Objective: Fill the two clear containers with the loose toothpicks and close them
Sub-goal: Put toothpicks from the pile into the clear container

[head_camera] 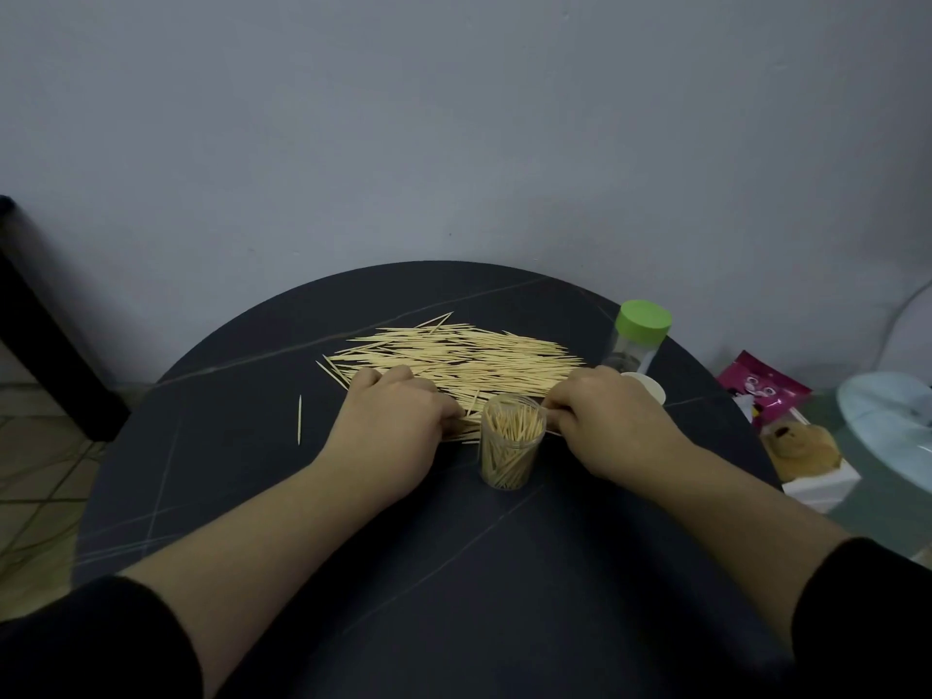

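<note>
While loose toothpicks (454, 355) lie heaped across the round dark table (201, 446), seen from the head camera, a person's left hand (393, 426) curls its fingers over the heap's near edge, gathering a bunch. The right hand (605, 421), fingers bent, pinches a few toothpicks just beside the open clear container (512, 446), which stands between both hands, already well stocked. A pale lid (648, 388) lies just behind the right hand; a second container (630, 350), green-capped, stands at the table's far right. Filling appears under way; next, the bunch likely needs squaring up and dropping upright into the mouth.
</note>
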